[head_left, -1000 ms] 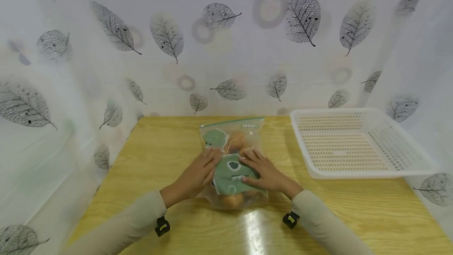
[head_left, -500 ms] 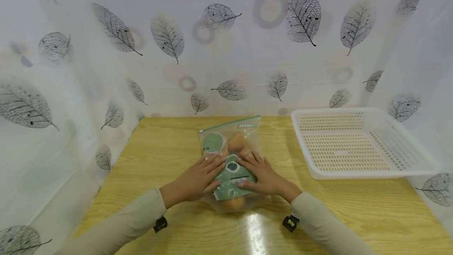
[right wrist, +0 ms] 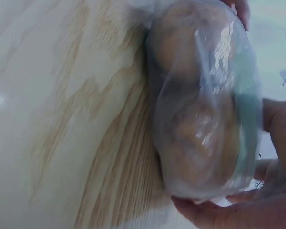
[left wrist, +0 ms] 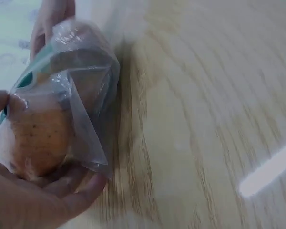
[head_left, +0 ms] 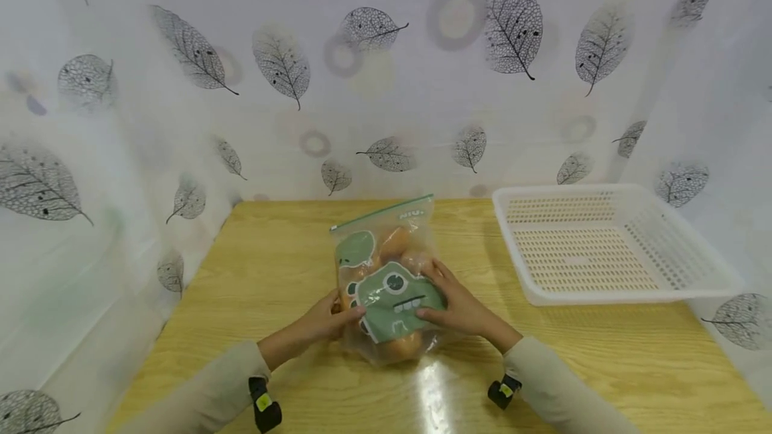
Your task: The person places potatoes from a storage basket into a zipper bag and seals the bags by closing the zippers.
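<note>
A clear zip bag with a green monster print lies at the middle of the table, tilted slightly, its green zip strip at the far end. Several roundish orange-brown items fill it; their kind is unclear through the plastic. My left hand holds the bag's left side, thumb on top and fingers round the edge and partly beneath. On the other side, my right hand grips it with the thumb over the print. The right wrist view shows those fingers curled round the end of the bag.
A white slotted plastic basket stands at the right on the wooden table. A white curtain with leaf prints hangs behind and along both sides. Each sleeve has a small black wrist camera beneath it.
My left hand has slid off the top of the bag to its left edge and now grips it there. The right hand has shifted toward the right edge. The bag's zip end has tilted.
</note>
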`<state>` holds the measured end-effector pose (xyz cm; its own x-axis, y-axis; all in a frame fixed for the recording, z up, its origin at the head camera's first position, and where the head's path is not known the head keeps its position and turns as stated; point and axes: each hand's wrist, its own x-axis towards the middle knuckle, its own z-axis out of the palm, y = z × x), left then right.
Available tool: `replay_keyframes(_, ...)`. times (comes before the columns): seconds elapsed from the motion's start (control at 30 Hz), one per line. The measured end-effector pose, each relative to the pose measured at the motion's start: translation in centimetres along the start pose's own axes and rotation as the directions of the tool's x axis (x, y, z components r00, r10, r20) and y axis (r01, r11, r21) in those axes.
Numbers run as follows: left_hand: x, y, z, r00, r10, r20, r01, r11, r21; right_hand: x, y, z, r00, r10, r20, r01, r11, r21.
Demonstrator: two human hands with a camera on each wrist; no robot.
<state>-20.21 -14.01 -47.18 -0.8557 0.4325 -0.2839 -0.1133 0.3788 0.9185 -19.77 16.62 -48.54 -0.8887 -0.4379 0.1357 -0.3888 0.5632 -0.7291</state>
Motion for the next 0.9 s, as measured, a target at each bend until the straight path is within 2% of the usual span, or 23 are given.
replay_keyframes(0.03,0.1,0.1,0.2,0.999,-0.037,0.019,0.038,0.999,-0.027,-0.1,0.0,-0.1,1.0,0.006,-0.017,-0.005,1.0,0.022)
replay_keyframes(0.1,0.5,0.4,0.5,0.997,-0.075,0.006,0.075,0.997,-0.031,-0.3,0.0,-0.2,0.999,0.026,-0.039,-0.023,0.996,0.081)
replay_keyframes(0.2,1.1,0.6,0.8,0.989,-0.118,-0.093,0.12,0.993,0.02,-0.7,-0.2,-0.2,0.996,0.082,-0.033,-0.073,0.975,0.21)
replay_keyframes(0.3,1.5,0.3,0.8,0.982,-0.137,-0.134,0.145,0.988,0.052,-1.2,-0.2,-0.2,0.984,0.178,0.016,-0.172,0.914,0.367)
replay_keyframes(0.43,1.6,-0.2,0.3,0.98,-0.158,-0.12,0.167,0.984,0.068,-1.5,-0.1,-0.5,0.933,0.359,0.027,-0.326,0.811,0.485)
replay_keyframes(0.47,1.5,-0.2,0.1,0.979,-0.165,-0.117,0.174,0.982,0.071,-1.5,0.0,-0.6,0.92,0.391,0.018,-0.348,0.795,0.496)
replay_keyframes(0.57,1.4,-0.1,-0.3,0.979,-0.169,-0.111,0.18,0.979,0.096,-1.4,0.2,-1.0,0.897,0.441,0.003,-0.391,0.793,0.466)
replay_keyframes(0.7,0.9,0.0,-0.6,0.983,-0.163,-0.08,0.174,0.971,0.161,-1.2,0.3,-1.1,0.889,0.457,0.011,-0.426,0.819,0.383)
replay_keyframes(0.8,0.3,-0.3,-1.0,0.987,-0.158,-0.02,0.159,0.977,0.141,-1.2,0.4,-1.0,0.877,0.479,-0.024,-0.437,0.818,0.374)
replay_keyframes(0.9,-0.4,-0.5,-1.7,0.987,-0.132,0.09,0.123,0.987,0.104,-1.4,0.5,-1.0,0.858,0.509,-0.062,-0.442,0.795,0.416)
